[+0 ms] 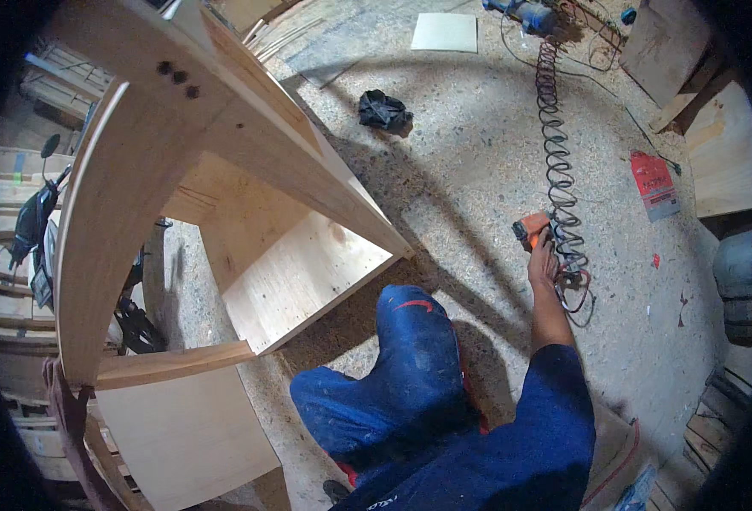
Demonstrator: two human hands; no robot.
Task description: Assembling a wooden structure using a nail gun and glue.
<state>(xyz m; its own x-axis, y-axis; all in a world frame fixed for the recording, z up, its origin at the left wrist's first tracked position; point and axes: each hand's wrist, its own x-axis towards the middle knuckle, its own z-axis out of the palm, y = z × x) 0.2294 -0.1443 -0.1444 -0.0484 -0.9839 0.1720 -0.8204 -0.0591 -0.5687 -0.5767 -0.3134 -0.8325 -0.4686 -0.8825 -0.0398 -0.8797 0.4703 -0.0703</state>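
Note:
My right hand (pixel 544 260) reaches out to the floor and grips an orange pneumatic nail gun (pixel 530 230). A coiled red-and-black air hose (pixel 556 153) runs from the tool away toward a blue machine (pixel 522 12) at the top. My left hand is out of view. My knee in blue paint-spotted trousers (pixel 414 341) is bent beside a pale plywood cabinet frame (pixel 248 145) with a curved front edge, which fills the left half of the view.
A black crumpled rag (pixel 383 110) lies on the speckled concrete floor. A red flat packet (pixel 654 183) and plywood boards (pixel 725 153) sit at the right. A pale square sheet (pixel 445 32) lies at the top. Stacked timber and dark tools (pixel 31 221) are at the far left.

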